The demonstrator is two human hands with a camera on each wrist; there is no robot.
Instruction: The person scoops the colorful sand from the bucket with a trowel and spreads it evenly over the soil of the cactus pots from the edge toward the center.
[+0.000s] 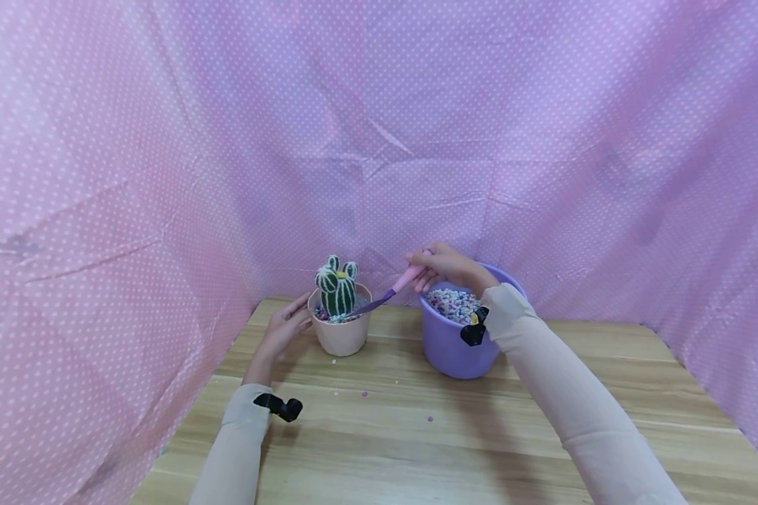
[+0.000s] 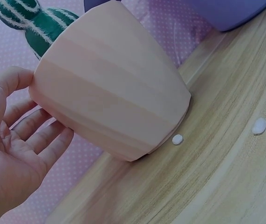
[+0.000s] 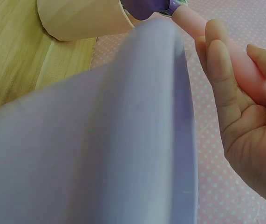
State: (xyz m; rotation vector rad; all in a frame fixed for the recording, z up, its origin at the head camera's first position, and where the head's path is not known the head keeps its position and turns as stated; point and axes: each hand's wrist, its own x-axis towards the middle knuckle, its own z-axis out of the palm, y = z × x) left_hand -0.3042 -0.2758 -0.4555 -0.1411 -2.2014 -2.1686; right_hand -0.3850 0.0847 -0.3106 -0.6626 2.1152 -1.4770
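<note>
A green cactus with white fuzzy stripes (image 1: 338, 298) stands in a pale peach pot (image 1: 341, 338) with small coloured pebbles around its base. My left hand (image 1: 286, 326) rests against the pot's left side; in the left wrist view its thumb (image 2: 18, 79) touches near the rim and the fairly straight fingers lie along the wall. My right hand (image 1: 445, 265) grips the pink handle (image 3: 244, 65) of a small trowel (image 1: 406, 279). Its purple blade (image 1: 373, 306) slants down over the pot's right rim, beside the cactus. Pebbles on the blade are hard to make out.
A purple bucket (image 1: 455, 351) of small mixed pebbles (image 1: 453, 304) stands right of the pot, under my right forearm. Several loose pebbles, one white (image 2: 259, 126), lie on the wooden table (image 1: 379, 449). Pink dotted cloth (image 1: 379, 126) hangs behind and at both sides.
</note>
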